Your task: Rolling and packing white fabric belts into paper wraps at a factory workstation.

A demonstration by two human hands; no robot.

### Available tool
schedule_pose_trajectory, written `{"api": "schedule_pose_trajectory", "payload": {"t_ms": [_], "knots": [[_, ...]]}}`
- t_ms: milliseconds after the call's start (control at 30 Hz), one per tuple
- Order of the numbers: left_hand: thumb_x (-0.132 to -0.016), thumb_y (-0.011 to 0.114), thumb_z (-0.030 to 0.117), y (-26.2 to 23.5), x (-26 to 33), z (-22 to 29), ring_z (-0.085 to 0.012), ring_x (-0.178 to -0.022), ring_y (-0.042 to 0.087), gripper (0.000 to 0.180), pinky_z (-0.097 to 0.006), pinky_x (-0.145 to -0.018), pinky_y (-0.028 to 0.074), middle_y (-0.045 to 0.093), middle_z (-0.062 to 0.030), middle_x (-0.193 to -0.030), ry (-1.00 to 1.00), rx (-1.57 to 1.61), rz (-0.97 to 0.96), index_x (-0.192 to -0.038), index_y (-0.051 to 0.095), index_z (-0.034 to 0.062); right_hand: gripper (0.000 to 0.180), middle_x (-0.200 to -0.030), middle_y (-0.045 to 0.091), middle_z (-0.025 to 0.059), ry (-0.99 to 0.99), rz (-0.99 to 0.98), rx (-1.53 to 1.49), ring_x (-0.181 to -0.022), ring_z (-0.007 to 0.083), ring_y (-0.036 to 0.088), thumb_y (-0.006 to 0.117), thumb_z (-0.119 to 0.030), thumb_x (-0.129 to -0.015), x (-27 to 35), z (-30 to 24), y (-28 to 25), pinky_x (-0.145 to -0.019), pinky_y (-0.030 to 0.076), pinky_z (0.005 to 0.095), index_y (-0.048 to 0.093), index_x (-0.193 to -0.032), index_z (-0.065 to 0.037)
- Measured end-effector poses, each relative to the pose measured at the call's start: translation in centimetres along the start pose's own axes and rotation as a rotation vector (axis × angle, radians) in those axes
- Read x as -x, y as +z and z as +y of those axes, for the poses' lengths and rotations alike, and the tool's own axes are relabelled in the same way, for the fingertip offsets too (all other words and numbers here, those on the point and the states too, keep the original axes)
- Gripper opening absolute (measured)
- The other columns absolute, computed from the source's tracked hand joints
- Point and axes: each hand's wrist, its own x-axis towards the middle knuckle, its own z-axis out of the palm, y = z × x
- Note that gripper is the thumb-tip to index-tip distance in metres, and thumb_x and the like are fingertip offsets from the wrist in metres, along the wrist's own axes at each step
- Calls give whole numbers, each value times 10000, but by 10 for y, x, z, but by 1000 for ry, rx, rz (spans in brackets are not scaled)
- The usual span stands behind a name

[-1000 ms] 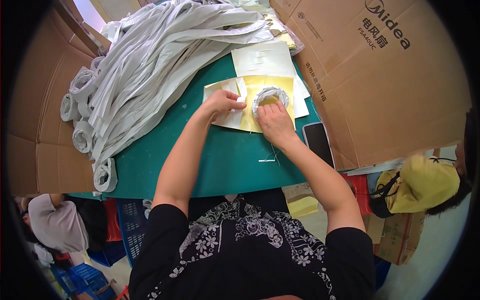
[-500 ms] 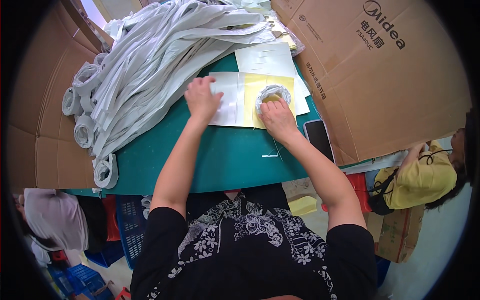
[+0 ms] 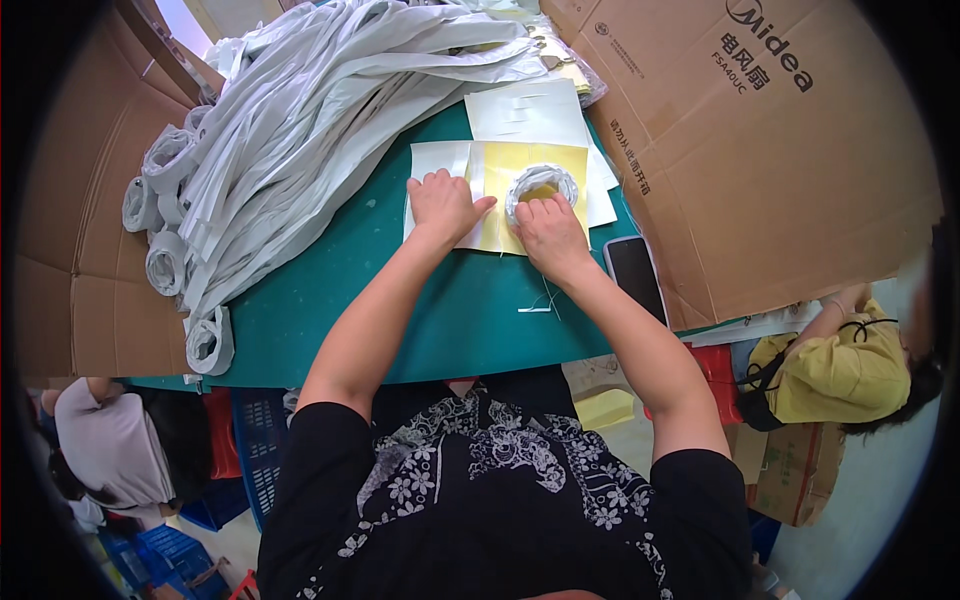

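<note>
On the green tabletop lies a folded sheet (image 3: 530,155), white at its left and pale yellow at its right. My left hand (image 3: 445,208) presses on the white part, its thumb spread toward the yellow side. A ring-shaped coil of white strip (image 3: 566,181) sits on the yellow part. My right hand (image 3: 552,235) grips the coil's near edge, fingertips inside the ring. Below that hand, a small white tag (image 3: 534,310) with thin string lies on the table. Left of my hands spreads a big heap of long white strips (image 3: 330,130).
Several rolled white coils (image 3: 209,342) line the heap's left edge. More white sheets (image 3: 535,110) lie behind the folded one. A phone (image 3: 636,272) rests by the large cardboard box (image 3: 770,170) on the right. Another person (image 3: 840,365) in yellow sits at the right.
My left hand has moved right and come down onto the sheet's white part. The sheet has shifted slightly left. My right hand remains on the coil.
</note>
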Motion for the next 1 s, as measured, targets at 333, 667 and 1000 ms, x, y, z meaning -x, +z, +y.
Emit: {"api": "schedule_pose_trajectory", "payload": {"t_ms": [333,667,1000], "knots": [[-688,780,229,10,-29,-16,-106,-561,543,267,-261,-489,429,617,-47,-706,-295,1242,-399,-772,624,30,161,-741,538,68,-8,6,11,-741,224,545,558,-220,-806,-2,-1,-2,-876,389,375,512,-847,-71],[-719,761,222,-27,-14,-44,-106,-674,550,236,-224,-609,411,611,-15,-757,-321,1546,-504,-852,646,66,165,-734,533,70,9,-16,29,-744,225,544,570,-216,-797,0,-2,-3,-857,391,376,508,-835,-68],[-917,508,199,-72,35,-113,-139,-874,542,237,-292,-793,418,624,-73,-939,290,1887,-263,-961,629,1,185,-796,559,108,44,-89,-22,-817,263,551,577,-204,-801,-4,-7,-11,-887,378,391,501,-874,-53]]}}
